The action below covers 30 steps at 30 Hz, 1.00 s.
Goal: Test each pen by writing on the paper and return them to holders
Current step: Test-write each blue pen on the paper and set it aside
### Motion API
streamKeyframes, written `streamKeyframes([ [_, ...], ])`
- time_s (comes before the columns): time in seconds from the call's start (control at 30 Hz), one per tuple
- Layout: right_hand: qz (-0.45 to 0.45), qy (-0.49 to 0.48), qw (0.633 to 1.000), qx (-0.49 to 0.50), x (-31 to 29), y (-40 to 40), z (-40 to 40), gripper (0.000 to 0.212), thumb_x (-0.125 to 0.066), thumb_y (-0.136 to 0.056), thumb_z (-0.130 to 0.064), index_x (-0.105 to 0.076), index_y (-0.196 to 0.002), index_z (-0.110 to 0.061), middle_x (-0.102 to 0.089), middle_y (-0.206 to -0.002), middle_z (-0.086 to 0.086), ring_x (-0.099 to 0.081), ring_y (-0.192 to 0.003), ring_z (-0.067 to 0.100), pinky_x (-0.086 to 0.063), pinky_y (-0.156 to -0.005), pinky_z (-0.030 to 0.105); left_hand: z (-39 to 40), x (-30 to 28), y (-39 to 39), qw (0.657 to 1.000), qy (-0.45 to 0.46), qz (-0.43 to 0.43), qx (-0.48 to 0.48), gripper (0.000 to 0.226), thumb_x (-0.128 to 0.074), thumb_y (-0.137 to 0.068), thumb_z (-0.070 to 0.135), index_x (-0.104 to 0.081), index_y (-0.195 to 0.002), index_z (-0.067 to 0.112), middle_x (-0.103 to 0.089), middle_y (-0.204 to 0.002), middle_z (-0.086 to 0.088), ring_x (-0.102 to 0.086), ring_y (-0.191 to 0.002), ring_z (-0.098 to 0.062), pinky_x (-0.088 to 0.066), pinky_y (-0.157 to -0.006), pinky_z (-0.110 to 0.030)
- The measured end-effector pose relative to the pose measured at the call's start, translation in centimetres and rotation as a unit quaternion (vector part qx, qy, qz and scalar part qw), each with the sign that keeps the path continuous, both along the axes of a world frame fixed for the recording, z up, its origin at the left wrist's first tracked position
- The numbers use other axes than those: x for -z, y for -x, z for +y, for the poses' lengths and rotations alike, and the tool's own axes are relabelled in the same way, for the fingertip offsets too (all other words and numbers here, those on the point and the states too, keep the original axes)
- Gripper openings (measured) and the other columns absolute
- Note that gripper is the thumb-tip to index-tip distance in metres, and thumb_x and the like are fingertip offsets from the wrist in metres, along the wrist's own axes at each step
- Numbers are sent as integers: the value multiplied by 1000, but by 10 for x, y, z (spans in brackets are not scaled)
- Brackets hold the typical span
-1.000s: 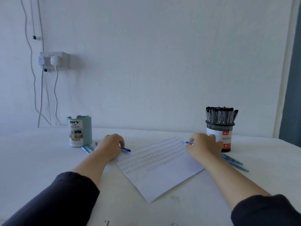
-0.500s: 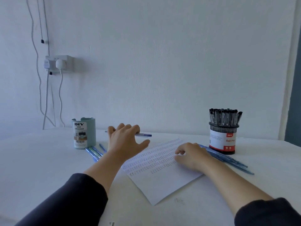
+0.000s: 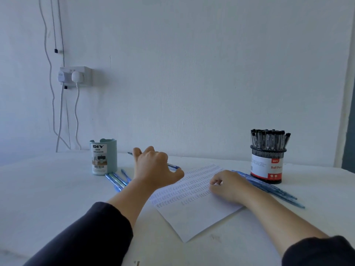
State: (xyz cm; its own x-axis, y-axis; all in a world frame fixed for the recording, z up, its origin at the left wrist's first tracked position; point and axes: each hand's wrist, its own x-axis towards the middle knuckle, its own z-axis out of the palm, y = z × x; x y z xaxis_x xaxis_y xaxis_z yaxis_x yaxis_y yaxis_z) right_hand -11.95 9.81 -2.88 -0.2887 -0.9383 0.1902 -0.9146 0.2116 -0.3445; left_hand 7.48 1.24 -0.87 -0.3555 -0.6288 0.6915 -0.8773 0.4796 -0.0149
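On paper (image 3: pixel 194 212), right hand (image 3: pixel 228 186), left hand (image 3: pixel 153 167) gripping pen (image 3: pixel 172 166)

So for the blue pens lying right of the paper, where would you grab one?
Pinch a blue pen mid-barrel from above, fingers across its length. The pens lie flat, bunched along the paper's right edge, running toward the black mesh holder, so take the outermost.

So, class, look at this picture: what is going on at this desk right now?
A person is testing pens. The left hand holds a blue pen raised beside the pale green desk organizer cup. The right hand rests on the white sheet of paper, already covered with rows of test marks. More loose blue pens lie by the cup and right of the paper. The black mesh holder is full of black pens.
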Motion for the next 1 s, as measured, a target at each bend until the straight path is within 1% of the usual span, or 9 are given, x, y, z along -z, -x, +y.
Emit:
streamKeyframes([
  [0.17,-7,-3,1000,-3,-1,-1,0,21,-54,-87,-37,-64,-106,-30,-63,-114,-8,-56,-109,13,-41,-96,28,-1,4,1,1000,-12,10,19,56,-28,-61,70,-49,-59,18,-42,-53,8,-45,-74,-14,-19,-73,-33],
  [0.27,-13,-11,1000,-17,-1,-2,-1,30,-58,-83,-42,-62,-111,-32,-59,-124,-8,-52,-117,13,-38,-102,30,-8,9,1,997,-24,8,75,52,-55,-70,69,-57,-79,17,-50,-81,6,-45,-88,-16,-30,-78,-31],
  [0.37,-43,-29,998,-44,-1,-7,-1,50,-64,-65,-62,-60,-111,-41,-50,-136,-8,-45,-126,15,-36,-107,34,-9,10,1,990,-39,35,131,39,-71,-80,31,-65,-109,6,-44,-114,-8,-46,-105,-23,-48,-78,-33],
  [0.53,-92,-69,988,-105,-4,-15,6,69,-71,-68,-60,-48,-131,-43,-31,-150,-10,-30,-138,13,-25,-113,35,-3,10,8,979,-12,97,177,32,-55,-84,-8,-66,-112,0,-46,-121,-19,-58,-92,-32,-50,-68,-39],
  [0.63,-55,-106,984,-129,-6,-21,8,79,-66,-71,-65,-34,-141,-45,-15,-157,-8,-7,-146,14,-6,-119,43,6,7,7,965,-13,171,199,22,-50,-95,18,-68,-105,11,-47,-119,-11,-60,-87,-28,-48,-68,-34],
  [0.7,-43,-122,983,-130,-5,-24,7,84,-63,-71,-68,-28,-144,-44,-12,-158,-8,-3,-147,13,-2,-119,45,11,5,9,953,-95,218,187,38,-38,-98,37,-64,-84,13,-54,-101,-8,-60,-77,-26,-47,-63,-32],
  [0.73,-40,-126,983,-129,-4,-25,7,87,-64,-71,-68,-26,-145,-44,-12,-159,-8,-4,-147,13,-2,-119,45,13,4,10,926,-164,281,191,47,-35,-99,41,-62,-81,8,-57,-90,-10,-59,-70,-26,-46,-58,-30],
  [0.87,-46,-136,982,-121,-2,-25,6,91,-66,-67,-69,-26,-145,-45,-14,-158,-11,-9,-146,15,-5,-119,45,21,2,10,714,-397,538,207,43,-42,-100,33,-60,-76,1,-63,-63,-12,-60,-52,-20,-48,-47,-25],
  [1.0,-62,-133,983,-111,-1,-24,6,92,-68,-64,-70,-27,-143,-47,-15,-158,-11,-11,-146,18,-9,-118,45,39,5,5,644,-449,581,212,10,-64,-86,1,-62,-77,-3,-66,-61,-16,-66,-57,-23,-57,-54,-24],
])
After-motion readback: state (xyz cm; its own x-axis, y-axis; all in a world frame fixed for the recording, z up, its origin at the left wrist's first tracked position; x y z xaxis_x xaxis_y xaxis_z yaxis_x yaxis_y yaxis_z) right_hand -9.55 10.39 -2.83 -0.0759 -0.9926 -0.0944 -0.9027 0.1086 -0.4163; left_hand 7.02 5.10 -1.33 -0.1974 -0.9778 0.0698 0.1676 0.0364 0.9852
